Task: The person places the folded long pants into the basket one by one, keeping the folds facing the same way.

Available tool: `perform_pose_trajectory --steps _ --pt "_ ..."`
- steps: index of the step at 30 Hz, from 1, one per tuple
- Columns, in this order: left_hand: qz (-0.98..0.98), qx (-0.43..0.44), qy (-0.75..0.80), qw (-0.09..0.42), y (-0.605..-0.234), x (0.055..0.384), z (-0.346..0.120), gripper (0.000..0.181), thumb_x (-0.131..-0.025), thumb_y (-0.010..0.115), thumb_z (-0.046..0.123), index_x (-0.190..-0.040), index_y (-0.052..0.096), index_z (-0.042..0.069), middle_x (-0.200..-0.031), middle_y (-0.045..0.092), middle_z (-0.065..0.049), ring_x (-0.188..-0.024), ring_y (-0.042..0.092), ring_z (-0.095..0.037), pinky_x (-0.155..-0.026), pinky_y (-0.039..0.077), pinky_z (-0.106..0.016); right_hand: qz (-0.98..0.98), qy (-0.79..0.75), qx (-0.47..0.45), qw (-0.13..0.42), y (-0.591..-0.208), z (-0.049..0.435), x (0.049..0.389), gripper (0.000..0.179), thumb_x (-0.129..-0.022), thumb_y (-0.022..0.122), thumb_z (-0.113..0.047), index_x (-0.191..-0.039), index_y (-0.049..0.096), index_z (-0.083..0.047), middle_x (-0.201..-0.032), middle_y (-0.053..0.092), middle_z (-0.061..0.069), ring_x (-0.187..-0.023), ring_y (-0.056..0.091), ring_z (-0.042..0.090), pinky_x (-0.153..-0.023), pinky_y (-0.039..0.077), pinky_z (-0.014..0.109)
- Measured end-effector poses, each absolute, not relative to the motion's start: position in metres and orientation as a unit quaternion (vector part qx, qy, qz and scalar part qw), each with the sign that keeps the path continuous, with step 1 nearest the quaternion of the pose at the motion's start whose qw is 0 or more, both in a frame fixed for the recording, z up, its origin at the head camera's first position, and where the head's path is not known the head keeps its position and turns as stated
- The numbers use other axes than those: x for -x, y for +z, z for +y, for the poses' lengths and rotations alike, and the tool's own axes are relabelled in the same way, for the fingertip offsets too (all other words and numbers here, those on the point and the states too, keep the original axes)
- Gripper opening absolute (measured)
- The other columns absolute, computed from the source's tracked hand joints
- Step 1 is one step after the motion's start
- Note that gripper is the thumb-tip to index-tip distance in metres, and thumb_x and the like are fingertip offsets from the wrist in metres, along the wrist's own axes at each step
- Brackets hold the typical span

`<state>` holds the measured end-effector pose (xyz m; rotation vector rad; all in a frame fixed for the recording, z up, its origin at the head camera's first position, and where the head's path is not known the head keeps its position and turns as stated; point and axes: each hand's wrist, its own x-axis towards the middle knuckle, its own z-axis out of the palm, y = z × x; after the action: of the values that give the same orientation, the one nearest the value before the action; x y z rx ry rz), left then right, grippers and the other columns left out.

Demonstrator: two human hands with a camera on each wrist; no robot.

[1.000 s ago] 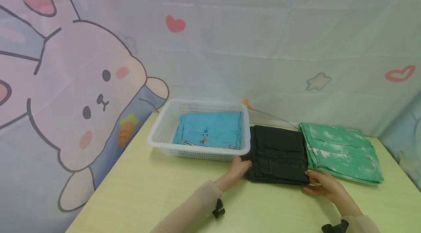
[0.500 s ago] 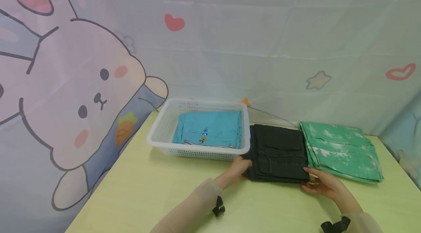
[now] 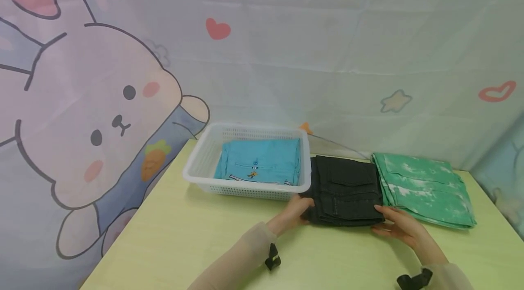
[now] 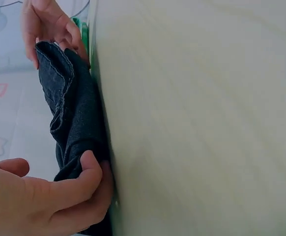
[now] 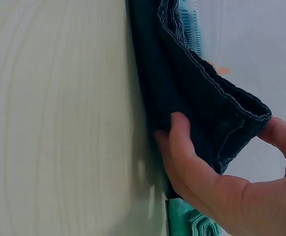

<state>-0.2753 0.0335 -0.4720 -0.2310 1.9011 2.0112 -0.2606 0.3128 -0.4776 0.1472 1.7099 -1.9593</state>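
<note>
Folded black jeans (image 3: 348,190) lie on the table between the basket and the green garment. My left hand (image 3: 291,215) holds their left front edge; in the left wrist view, the left hand's fingers (image 4: 86,182) curl against the dark cloth. At the right front corner, my right hand (image 3: 403,226) grips the stack, thumb above and fingers lower at the edge. In the right wrist view, the right hand's fingers (image 5: 185,147) press the side of the folded denim (image 5: 202,98), with the thumb partly hidden behind its corner.
A white perforated basket (image 3: 249,188) with a folded blue garment (image 3: 262,160) stands left of the jeans, touching or nearly touching them. Folded green-and-white cloth (image 3: 425,190) lies at the right. A printed curtain (image 3: 307,62) hangs behind the pale yellow table (image 3: 196,231).
My right hand has shifted slightly left, further onto the front right corner of the jeans. My left hand stays almost where it was. Basket and green cloth have not moved.
</note>
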Motion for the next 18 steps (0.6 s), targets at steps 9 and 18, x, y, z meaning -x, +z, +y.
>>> perform_pose_trajectory --steps 9,18 --pt "0.642 0.088 0.736 0.194 -0.4755 0.2768 0.0322 0.058 -0.075 0.049 0.002 -0.127 0.024 -0.009 -0.135 0.022 -0.027 -0.115 0.03 -0.038 -0.084 0.04 -0.06 0.66 -0.718 -0.069 0.21 -0.4793 0.3102 0.2595 0.083 -0.09 0.051 -0.022 -0.14 -0.011 0.001 -0.142 -0.01 0.032 -0.091 0.055 0.017 -0.089 0.046 0.04" --pt "0.644 0.094 0.734 0.194 -0.4725 0.2731 0.0305 0.059 -0.075 0.05 0.003 -0.127 0.025 -0.01 -0.135 0.023 -0.03 -0.12 0.03 -0.042 -0.082 0.043 -0.058 0.738 -0.651 -0.014 0.175 -0.481 0.3095 0.2575 0.061 -0.091 0.049 -0.026 -0.134 0.012 -0.005 -0.14 0.008 0.029 -0.086 0.052 0.002 -0.088 0.047 0.04"
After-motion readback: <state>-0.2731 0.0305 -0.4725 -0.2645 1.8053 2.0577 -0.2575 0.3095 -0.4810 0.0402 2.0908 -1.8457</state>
